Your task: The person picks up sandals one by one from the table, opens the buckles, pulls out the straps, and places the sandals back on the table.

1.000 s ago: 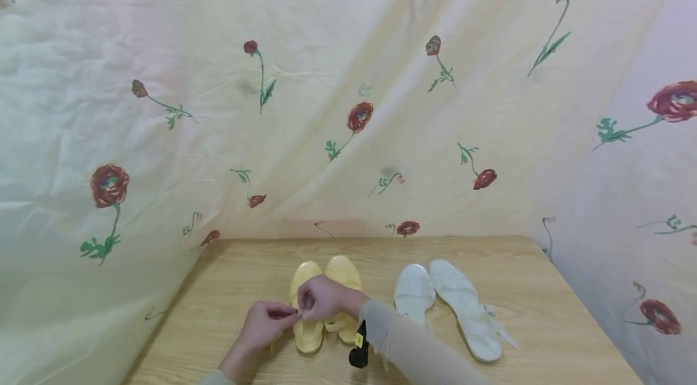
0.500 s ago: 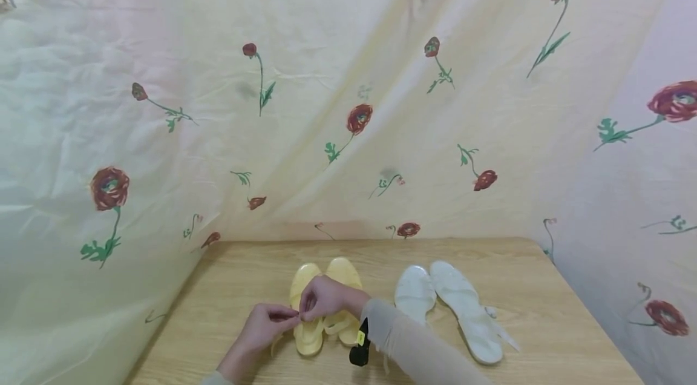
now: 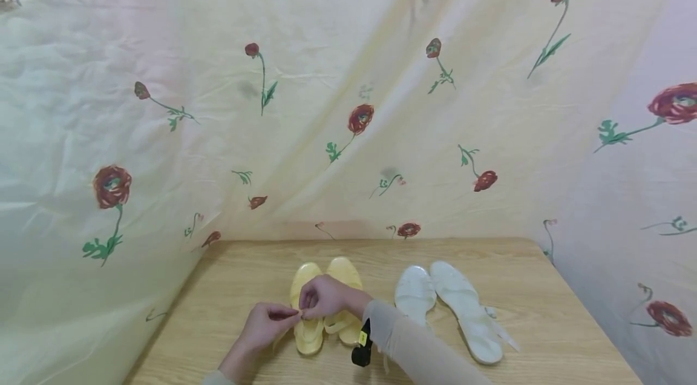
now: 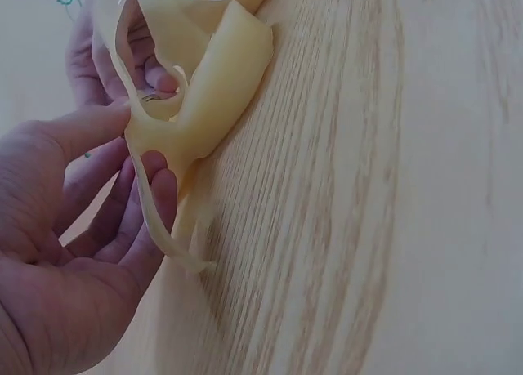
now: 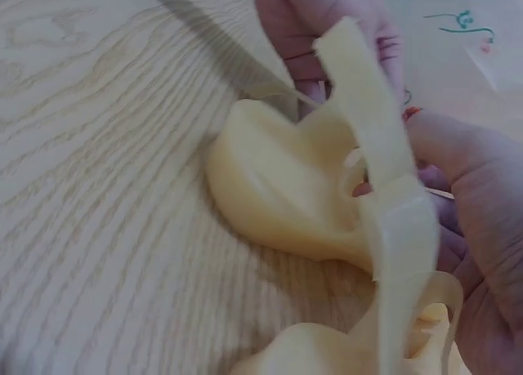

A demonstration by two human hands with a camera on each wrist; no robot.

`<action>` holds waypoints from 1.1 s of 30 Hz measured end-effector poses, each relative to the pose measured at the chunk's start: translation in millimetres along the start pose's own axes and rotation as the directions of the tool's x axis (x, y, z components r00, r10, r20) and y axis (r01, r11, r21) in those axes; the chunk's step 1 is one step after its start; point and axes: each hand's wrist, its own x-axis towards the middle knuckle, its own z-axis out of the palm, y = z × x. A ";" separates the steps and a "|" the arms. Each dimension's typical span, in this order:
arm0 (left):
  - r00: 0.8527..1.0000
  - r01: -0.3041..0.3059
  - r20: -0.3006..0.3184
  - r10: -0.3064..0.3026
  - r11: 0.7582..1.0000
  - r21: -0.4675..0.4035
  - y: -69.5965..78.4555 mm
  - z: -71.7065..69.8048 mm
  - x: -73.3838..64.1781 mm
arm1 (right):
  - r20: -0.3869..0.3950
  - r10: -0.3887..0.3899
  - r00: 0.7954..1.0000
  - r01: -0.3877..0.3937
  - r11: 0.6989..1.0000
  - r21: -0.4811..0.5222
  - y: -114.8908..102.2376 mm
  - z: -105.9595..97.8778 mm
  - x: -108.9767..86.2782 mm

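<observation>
Two yellow sandals lie side by side, toes away from me; the left yellow sandal [image 3: 309, 341] is under my hands and the right yellow sandal [image 3: 343, 270] is partly covered by my right forearm. My left hand [image 3: 260, 325] pinches the left sandal's ankle strap [image 4: 151, 203] between thumb and fingers, and the strap's loose end hangs below. From the other side my right hand [image 3: 327, 296] pinches the same strap, fingertips meeting the left ones. A small metal piece shows at the strap in the left wrist view. In the right wrist view a yellow strap [image 5: 368, 113] crosses the foreground.
To the right lie a left white sandal [image 3: 414, 289], partly behind my sleeve, and a right white sandal [image 3: 468, 318] with its strap spread outward. All stand on a wooden table [image 3: 234, 276]. Floral cloth [image 3: 305, 131] hangs behind it and along both sides. A black wrist camera [image 3: 362, 345] hangs under my right wrist.
Both hands stay together at the left yellow sandal's strap, with only slight shifts of the fingers. The sandals have kept their places.
</observation>
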 end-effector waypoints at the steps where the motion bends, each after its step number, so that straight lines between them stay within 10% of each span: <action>1: 1.000 -0.005 -0.001 0.005 1.000 -0.006 -1.3 -0.1 0.2 | 0.005 -0.002 1.000 0.002 0.999 0.035 0.2 -0.6 -0.4; 20: 0.998 0.007 -0.062 0.003 0.988 0.154 1.3 -0.1 1.8 | -0.066 0.058 0.996 -0.054 0.997 0.063 -1.1 7.1 -2.9; 33: 1.000 -0.008 0.016 0.008 1.000 -0.002 0.9 -1.9 -1.0 | -0.050 -0.011 0.999 0.016 0.995 0.103 -1.1 2.0 -5.4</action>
